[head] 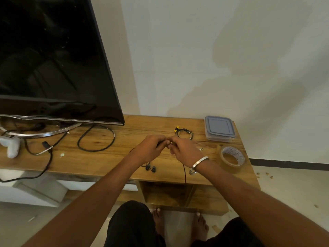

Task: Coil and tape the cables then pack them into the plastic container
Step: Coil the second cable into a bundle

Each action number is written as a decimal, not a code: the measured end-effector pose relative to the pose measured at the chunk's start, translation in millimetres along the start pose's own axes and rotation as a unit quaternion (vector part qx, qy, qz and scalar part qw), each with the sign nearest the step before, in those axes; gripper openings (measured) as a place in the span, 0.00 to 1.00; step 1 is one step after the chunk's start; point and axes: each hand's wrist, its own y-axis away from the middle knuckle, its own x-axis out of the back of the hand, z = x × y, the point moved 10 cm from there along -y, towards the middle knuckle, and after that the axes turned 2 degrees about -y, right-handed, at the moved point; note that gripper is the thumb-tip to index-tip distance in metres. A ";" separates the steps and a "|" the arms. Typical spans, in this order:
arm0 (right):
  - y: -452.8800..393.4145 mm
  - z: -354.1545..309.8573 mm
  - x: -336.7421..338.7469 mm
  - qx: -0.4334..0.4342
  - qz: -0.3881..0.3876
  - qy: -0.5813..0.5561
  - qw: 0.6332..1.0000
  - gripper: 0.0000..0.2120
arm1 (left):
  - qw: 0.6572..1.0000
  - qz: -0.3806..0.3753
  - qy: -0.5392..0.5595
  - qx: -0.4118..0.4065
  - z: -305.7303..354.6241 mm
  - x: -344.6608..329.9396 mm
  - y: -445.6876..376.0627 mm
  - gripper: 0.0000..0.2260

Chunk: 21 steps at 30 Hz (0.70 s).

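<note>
I've got both hands together over the wooden surface: left hand and right hand pinching a thin black earphone cable between their fingers. The lidded clear plastic container sits far right, the clear tape roll nearer.

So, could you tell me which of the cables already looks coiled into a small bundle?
The small bundle with yellow plugs, beside the plastic container; the others lie loose.
</note>
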 end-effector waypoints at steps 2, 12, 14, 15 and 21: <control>-0.2 -0.3 0.7 0.001 -0.008 0.022 1.000 0.11 | 1.000 0.002 0.006 -0.001 -1.4 1.2 1.0 0.10; 10.3 40.5 33.8 -0.086 0.071 0.027 0.993 0.11 | 0.999 0.003 -0.005 0.035 -17.3 12.0 6.5 0.11; 13.5 46.3 34.0 -0.098 0.066 0.005 0.993 0.10 | 0.999 0.006 -0.005 0.034 -17.5 13.8 6.5 0.11; 14.6 47.3 33.4 -0.098 0.066 -0.002 0.993 0.10 | 0.999 0.007 -0.005 0.035 -17.2 14.1 6.2 0.11; 13.9 37.4 16.7 -0.054 0.045 -0.052 0.996 0.12 | 1.000 0.005 0.002 0.026 -9.5 7.1 2.1 0.11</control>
